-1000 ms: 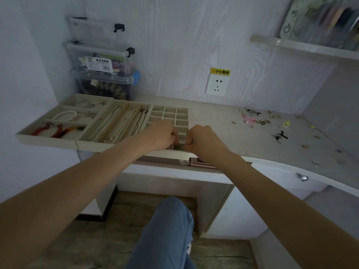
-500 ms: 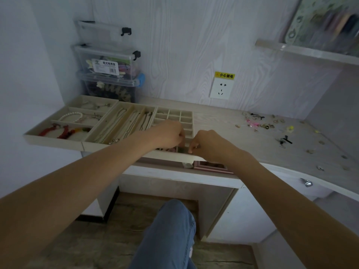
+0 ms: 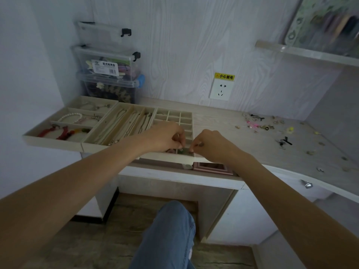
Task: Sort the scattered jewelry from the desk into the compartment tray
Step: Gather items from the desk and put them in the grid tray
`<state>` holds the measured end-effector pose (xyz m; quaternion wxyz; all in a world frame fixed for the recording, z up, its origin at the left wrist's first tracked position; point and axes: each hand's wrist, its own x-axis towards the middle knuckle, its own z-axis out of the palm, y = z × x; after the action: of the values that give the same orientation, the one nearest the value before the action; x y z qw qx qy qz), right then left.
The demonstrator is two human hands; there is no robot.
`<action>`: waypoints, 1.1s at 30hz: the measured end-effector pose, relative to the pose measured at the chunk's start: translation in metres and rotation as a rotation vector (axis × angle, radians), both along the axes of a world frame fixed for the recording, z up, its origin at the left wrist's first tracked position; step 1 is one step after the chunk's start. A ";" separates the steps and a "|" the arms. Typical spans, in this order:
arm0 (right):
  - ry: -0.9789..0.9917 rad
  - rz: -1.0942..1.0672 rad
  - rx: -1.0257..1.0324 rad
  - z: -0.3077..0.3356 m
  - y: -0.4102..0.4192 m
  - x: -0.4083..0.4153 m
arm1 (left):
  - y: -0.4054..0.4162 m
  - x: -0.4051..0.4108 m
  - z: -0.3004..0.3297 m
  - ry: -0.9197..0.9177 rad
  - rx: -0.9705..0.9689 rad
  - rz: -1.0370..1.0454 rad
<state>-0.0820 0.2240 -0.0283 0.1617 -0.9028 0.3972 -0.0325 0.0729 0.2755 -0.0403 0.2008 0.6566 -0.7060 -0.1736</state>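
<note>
Hovering knuckles-up, left hand [image 3: 165, 135] and right hand [image 3: 211, 144] pinch tiny unclear pieces with curled fingers over the beige gridded compartment tray [image 3: 182, 118].

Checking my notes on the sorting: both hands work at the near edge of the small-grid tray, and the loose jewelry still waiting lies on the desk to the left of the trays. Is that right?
Not quite. The head view shows the loose jewelry scattered on the desk to the right of the trays, not the left. The rest holds: the left hand and right hand are both at the near edge of the small-grid tray.
</note>
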 end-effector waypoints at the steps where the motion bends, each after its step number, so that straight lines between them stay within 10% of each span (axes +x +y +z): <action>1: -0.012 0.003 -0.015 0.001 -0.001 0.000 | 0.001 -0.001 0.001 -0.005 0.000 -0.014; 33: -0.060 0.049 -0.022 -0.002 -0.002 0.004 | -0.018 -0.014 0.002 -0.219 0.146 0.012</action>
<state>-0.0777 0.2222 -0.0306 0.1644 -0.9125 0.3698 -0.0601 0.0589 0.2571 -0.0381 0.0750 0.6889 -0.7051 -0.1505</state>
